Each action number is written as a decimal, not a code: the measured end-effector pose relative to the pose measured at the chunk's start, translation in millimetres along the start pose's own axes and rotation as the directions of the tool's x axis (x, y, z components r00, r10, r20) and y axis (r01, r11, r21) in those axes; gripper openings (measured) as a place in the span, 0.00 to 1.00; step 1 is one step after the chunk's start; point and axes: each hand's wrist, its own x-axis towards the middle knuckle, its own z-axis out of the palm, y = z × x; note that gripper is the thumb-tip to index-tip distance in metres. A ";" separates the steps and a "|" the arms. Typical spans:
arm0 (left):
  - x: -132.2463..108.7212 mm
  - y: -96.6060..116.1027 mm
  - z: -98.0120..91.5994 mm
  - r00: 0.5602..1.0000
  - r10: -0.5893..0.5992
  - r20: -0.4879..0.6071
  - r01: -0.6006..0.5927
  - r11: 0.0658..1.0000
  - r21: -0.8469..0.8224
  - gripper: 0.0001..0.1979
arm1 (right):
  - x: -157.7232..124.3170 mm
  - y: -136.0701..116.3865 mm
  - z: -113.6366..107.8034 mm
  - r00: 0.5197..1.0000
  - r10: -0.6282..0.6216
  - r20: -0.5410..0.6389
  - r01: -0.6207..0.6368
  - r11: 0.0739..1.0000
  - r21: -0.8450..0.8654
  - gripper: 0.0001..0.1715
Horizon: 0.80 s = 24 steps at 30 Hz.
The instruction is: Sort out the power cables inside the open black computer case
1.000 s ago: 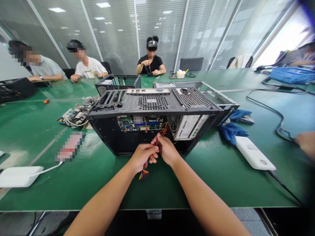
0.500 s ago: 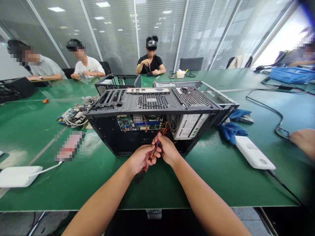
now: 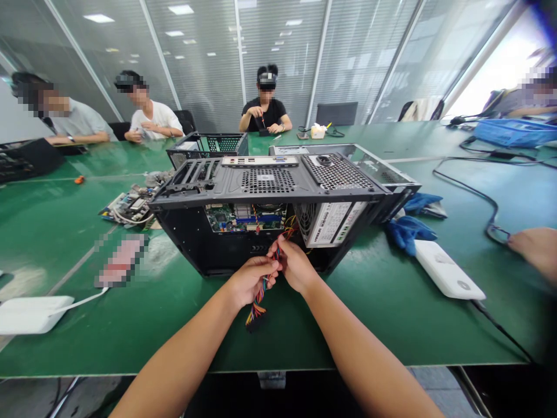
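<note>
In front of me a black computer case point(image 3: 183, 232) stands on the table with its near side uncovered. Inside it are a green motherboard point(image 3: 223, 219) and, at the right, a power supply point(image 3: 337, 223) with a white label. Coloured wires lead from the power supply to my hands. My left hand point(image 3: 253, 278) is closed round this bundle of power cables point(image 3: 260, 299). A dark connector point(image 3: 256, 322) hangs from the bundle below my fingers. Close beside it, my right hand point(image 3: 296, 264) pinches the same bundle higher up, nearer the case opening.
Left of the case lie loose circuit boards point(image 3: 133, 203), a pink phone point(image 3: 122, 260) and a white power bank point(image 3: 35, 315). On the right are blue gloves point(image 3: 407, 232), another white power bank point(image 3: 448, 270) and a person's hand point(image 3: 535, 249). More cases stand behind; several people sit around.
The lower end of the cable bundle has dropped into clearer view below my left hand, its wires more spread. My right hand stays almost where it was.
</note>
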 end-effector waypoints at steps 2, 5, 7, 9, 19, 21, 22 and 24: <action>-0.4 -0.8 0.7 1.000 -0.020 0.000 0.020 1.000 -0.019 0.16 | -0.6 -0.5 0.4 1.000 -0.007 0.002 0.007 1.000 0.000 0.26; -0.4 -3.4 2.3 0.998 -0.023 0.064 0.028 0.997 -0.076 0.18 | -0.5 -0.6 0.6 1.000 -0.016 0.007 0.016 1.000 0.015 0.26; -0.6 -4.7 3.8 0.993 0.011 0.119 0.003 0.994 -0.113 0.18 | 0.0 -0.5 0.7 1.000 -0.023 0.005 0.023 1.000 0.021 0.25; -1.5 -4.5 5.4 0.987 0.041 0.157 -0.019 0.990 -0.140 0.17 | 0.4 -0.2 0.8 1.000 -0.024 0.004 0.024 0.999 0.026 0.24; -0.7 -4.2 7.9 0.991 0.049 0.121 -0.045 0.998 -0.038 0.21 | -1.0 -1.9 1.3 1.000 -0.007 -0.002 0.007 1.000 0.028 0.25; 0.4 -5.5 8.3 0.993 0.052 0.105 -0.051 0.999 -0.007 0.22 | -1.6 -2.3 1.6 1.000 -0.006 0.007 0.006 1.000 0.025 0.25; 0.3 -5.4 8.6 0.993 0.056 0.105 -0.056 0.998 -0.006 0.22 | -1.6 -2.3 1.7 1.000 -0.007 0.008 0.007 1.000 0.022 0.25; -1.5 -3.6 9.5 0.990 0.048 0.135 -0.043 0.998 -0.041 0.21 | -1.2 -1.4 1.7 1.000 -0.009 0.003 0.009 1.000 0.016 0.25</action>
